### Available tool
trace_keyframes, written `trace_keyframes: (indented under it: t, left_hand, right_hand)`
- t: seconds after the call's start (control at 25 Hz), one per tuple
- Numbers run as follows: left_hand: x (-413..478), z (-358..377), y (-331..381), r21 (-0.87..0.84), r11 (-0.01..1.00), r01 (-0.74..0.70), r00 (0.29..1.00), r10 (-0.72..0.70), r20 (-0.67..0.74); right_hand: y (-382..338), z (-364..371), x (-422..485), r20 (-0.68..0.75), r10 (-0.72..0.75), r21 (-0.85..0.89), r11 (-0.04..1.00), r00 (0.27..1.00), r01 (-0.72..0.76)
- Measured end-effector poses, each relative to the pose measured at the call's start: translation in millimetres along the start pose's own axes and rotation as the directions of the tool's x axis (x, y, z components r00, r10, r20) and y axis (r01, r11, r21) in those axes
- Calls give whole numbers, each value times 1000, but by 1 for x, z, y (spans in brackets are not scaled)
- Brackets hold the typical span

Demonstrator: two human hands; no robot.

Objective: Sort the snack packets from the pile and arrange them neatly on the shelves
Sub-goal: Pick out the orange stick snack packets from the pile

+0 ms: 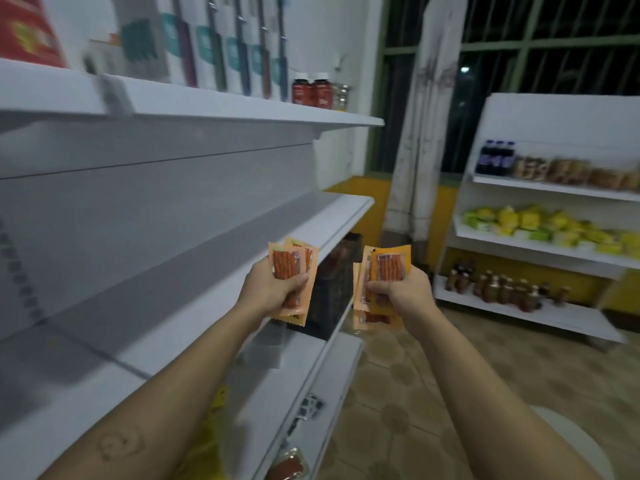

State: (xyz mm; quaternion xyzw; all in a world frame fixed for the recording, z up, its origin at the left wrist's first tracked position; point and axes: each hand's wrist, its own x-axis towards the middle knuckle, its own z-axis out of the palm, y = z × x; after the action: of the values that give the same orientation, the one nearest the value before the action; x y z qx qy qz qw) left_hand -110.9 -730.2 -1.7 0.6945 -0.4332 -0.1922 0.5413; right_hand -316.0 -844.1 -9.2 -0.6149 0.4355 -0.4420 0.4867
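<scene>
The left grip [273, 289] curls round a fan of flat, glossy orange packets [294, 268] with crimped edges, and the right grip [405, 294] pinches a second bunch [391, 263], both in the air beside the white shelf [349, 213]. Behind them stands a black latticed crate [332, 292]; farther off, a white rack [554, 116] carries yellow packs [526, 220] and bottles [502, 289].

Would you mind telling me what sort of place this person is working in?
Probably a small grocery shop: long white shelves, a far rack holding bottles and yellow packets, and orange snack packets gripped in the left hand and right hand.
</scene>
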Motion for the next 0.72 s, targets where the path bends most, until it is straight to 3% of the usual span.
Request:
trace_keyframes:
  t: [0.12, 0.28, 0.72]
  left_hand:
    - [29, 47, 6, -16, 999, -32, 997, 33, 65]
    - [80, 96, 5, -21, 999, -43, 992, 45, 114]
    - [281, 214, -14, -34, 999, 10, 993, -6, 120]
  right_hand:
    - [7, -43, 30, -112, 8, -18, 1000, 994, -10]
    - [23, -63, 91, -148, 4, -29, 1000, 989, -8]
    - [79, -50, 309, -88, 65, -19, 998, 994, -67]
